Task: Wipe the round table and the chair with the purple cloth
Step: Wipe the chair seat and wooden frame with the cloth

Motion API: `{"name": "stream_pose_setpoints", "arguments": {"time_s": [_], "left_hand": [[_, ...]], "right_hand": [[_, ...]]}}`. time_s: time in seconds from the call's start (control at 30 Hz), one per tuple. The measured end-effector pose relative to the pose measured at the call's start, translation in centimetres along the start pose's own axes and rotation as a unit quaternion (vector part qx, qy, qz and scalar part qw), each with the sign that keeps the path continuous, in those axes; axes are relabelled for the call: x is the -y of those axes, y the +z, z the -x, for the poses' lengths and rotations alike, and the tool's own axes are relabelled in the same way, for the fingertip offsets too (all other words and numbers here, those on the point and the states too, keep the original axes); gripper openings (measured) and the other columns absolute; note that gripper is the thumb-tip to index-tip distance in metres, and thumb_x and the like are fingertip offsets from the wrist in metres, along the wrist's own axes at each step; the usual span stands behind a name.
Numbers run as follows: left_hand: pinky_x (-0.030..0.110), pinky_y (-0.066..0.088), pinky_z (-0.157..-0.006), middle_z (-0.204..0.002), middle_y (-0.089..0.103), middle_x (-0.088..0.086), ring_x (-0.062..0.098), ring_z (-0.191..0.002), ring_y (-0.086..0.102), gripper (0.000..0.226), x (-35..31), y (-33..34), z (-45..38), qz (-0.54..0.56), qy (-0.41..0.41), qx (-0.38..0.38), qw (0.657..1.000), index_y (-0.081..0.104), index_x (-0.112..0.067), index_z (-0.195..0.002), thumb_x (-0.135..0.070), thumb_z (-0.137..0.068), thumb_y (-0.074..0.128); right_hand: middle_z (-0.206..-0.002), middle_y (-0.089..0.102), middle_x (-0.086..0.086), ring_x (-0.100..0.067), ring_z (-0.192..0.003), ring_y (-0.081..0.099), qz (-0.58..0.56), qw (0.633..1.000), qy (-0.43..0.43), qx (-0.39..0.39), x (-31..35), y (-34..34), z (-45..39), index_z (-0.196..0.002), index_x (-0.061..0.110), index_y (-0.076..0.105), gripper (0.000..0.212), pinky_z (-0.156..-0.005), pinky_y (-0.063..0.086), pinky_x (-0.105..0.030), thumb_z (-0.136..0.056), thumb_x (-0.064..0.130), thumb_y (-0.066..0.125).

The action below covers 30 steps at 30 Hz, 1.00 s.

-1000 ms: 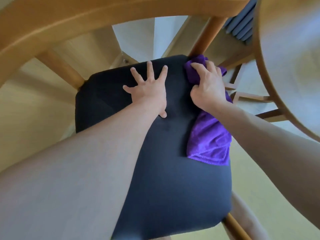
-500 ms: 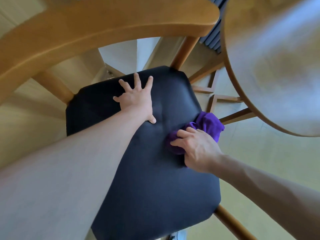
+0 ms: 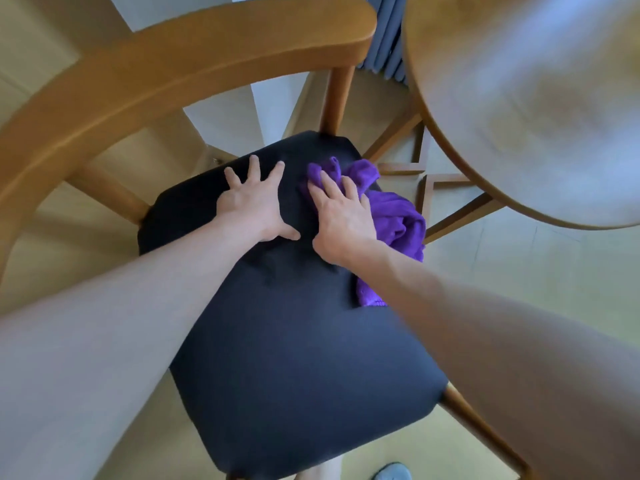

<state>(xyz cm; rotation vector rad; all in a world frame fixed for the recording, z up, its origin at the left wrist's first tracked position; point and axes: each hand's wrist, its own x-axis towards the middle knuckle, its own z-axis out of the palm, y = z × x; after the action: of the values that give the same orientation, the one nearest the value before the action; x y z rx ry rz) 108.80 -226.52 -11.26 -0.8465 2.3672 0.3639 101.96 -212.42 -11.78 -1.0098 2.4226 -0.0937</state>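
Below me is a wooden chair with a black padded seat and a curved wooden backrest. My left hand lies flat on the far part of the seat, fingers spread, holding nothing. Beside it, my right hand presses flat on the purple cloth, which is bunched on the seat's far right edge and hangs partly over it. The round wooden table fills the upper right, close to the chair.
The table's wooden legs and cross braces stand just right of the chair seat. A grey curtain hangs behind. Pale flooring surrounds the chair. A light slipper shows at the bottom edge.
My right hand slid the purple cloth from the middle right of the seat back to its far right corner. My left hand stayed flat on the seat.
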Motion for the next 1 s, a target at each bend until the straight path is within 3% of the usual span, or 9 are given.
{"name": "stream_pose_setpoints", "arguments": {"time_s": [0.1, 0.2, 0.37, 0.47, 0.57, 0.67, 0.77, 0.9, 1.0], "left_hand": [[0.057, 0.046, -0.106, -0.175, -0.004, 0.002, 0.039, -0.159, 0.006, 0.129, 0.9, 0.8, 1.8, 0.006, 0.001, -0.014, 1.000, 0.003, -0.037, -0.165, -0.063, -0.070, 0.087], [0.054, 0.044, -0.109, -0.174, -0.009, 0.003, 0.036, -0.160, 0.002, 0.135, 1.7, 2.4, 4.2, -0.003, 0.005, -0.006, 1.000, -0.002, -0.034, -0.165, -0.060, -0.069, 0.089], [0.066, 0.014, -0.123, -0.165, -0.038, 0.006, 0.044, -0.155, -0.023, 0.156, 3.1, 5.1, 6.7, 0.004, 0.007, 0.043, 0.999, -0.027, -0.040, -0.158, -0.063, -0.060, 0.092], [0.069, 0.006, -0.122, -0.160, -0.046, 0.007, 0.046, -0.151, -0.031, 0.160, 3.0, 6.1, 6.5, 0.007, 0.002, 0.047, 0.999, -0.032, -0.040, -0.155, -0.061, -0.059, 0.094], [0.070, 0.006, -0.122, -0.160, -0.046, 0.007, 0.048, -0.151, -0.030, 0.162, 2.8, 6.3, 6.2, 0.008, -0.004, 0.041, 0.999, -0.033, -0.039, -0.154, -0.060, -0.058, 0.095], [0.070, 0.008, -0.122, -0.161, -0.044, 0.009, 0.049, -0.152, -0.028, 0.161, 2.8, 6.4, 6.2, 0.000, 0.000, 0.036, 0.999, -0.031, -0.037, -0.156, -0.062, -0.058, 0.094], [0.068, 0.010, -0.122, -0.163, -0.041, 0.009, 0.049, -0.152, -0.027, 0.162, 3.1, 6.4, 6.2, 0.001, 0.007, 0.030, 1.000, -0.029, -0.036, -0.157, -0.065, -0.056, 0.094], [0.068, 0.011, -0.122, -0.164, -0.039, 0.006, 0.046, -0.154, -0.026, 0.163, 3.1, 6.6, 6.3, 0.005, 0.006, 0.022, 1.000, -0.026, -0.037, -0.159, -0.064, -0.053, 0.095], [0.068, 0.012, -0.122, -0.163, -0.041, 0.007, 0.047, -0.153, -0.027, 0.164, 3.0, 6.6, 6.2, -0.005, -0.004, 0.027, 1.000, -0.028, -0.036, -0.158, -0.063, -0.053, 0.096]], "right_hand": [[-0.159, 0.029, 0.006, -0.032, -0.133, 0.033, 0.058, 0.997, -0.050, -0.029, 0.5, 1.7, 1.8, -0.151, 0.023, 0.038, 0.077, -0.100, 0.037, -0.041, -0.080, 0.016, 0.065], [-0.160, 0.028, 0.010, -0.028, -0.128, 0.037, 0.124, 0.981, -0.147, 0.011, -1.1, 2.7, 5.1, -0.152, 0.027, 0.036, 0.077, -0.091, 0.039, -0.036, -0.081, 0.018, 0.064], [-0.159, 0.034, 0.012, -0.023, -0.116, 0.041, 0.126, 0.966, -0.209, 0.092, -3.9, 2.8, 9.6, -0.149, 0.030, 0.044, 0.072, -0.086, 0.038, -0.032, -0.080, 0.014, 0.059], [-0.143, 0.055, 0.016, -0.019, -0.114, 0.048, 0.041, 0.981, -0.169, 0.087, -4.4, 1.4, 8.6, -0.128, 0.031, 0.067, 0.058, -0.085, 0.044, -0.031, -0.077, 0.006, 0.055], [-0.124, 0.067, 0.008, -0.023, -0.123, 0.054, -0.122, 0.990, -0.068, -0.018, -3.7, -0.4, 6.3, -0.117, 0.024, 0.074, 0.056, -0.093, 0.050, -0.035, -0.072, -0.002, 0.054], [-0.137, 0.061, -0.001, -0.028, -0.131, 0.050, -0.231, 0.968, 0.008, -0.097, -2.3, -2.3, 2.7, -0.131, 0.016, 0.067, 0.066, -0.102, 0.036, -0.024, -0.070, -0.004, 0.053], [-0.155, 0.044, -0.005, -0.029, -0.144, 0.035, -0.273, 0.958, 0.023, -0.088, -0.5, -3.1, -1.0, -0.145, 0.010, 0.053, 0.076, -0.109, 0.026, -0.023, -0.070, -0.002, 0.051], [-0.167, 0.020, -0.002, -0.030, -0.155, 0.009, -0.086, 0.996, -0.019, 0.001, 1.9, 0.7, -1.5, -0.153, 0.014, 0.036, 0.082, -0.123, 0.017, -0.052, -0.075, 0.009, 0.060], [-0.168, 0.016, 0.000, -0.030, -0.154, 0.009, 0.021, 0.998, -0.053, 0.001, 2.1, 2.8, 0.2, -0.156, 0.018, 0.031, 0.088, -0.121, 0.019, -0.054, -0.075, 0.014, 0.067]]}}
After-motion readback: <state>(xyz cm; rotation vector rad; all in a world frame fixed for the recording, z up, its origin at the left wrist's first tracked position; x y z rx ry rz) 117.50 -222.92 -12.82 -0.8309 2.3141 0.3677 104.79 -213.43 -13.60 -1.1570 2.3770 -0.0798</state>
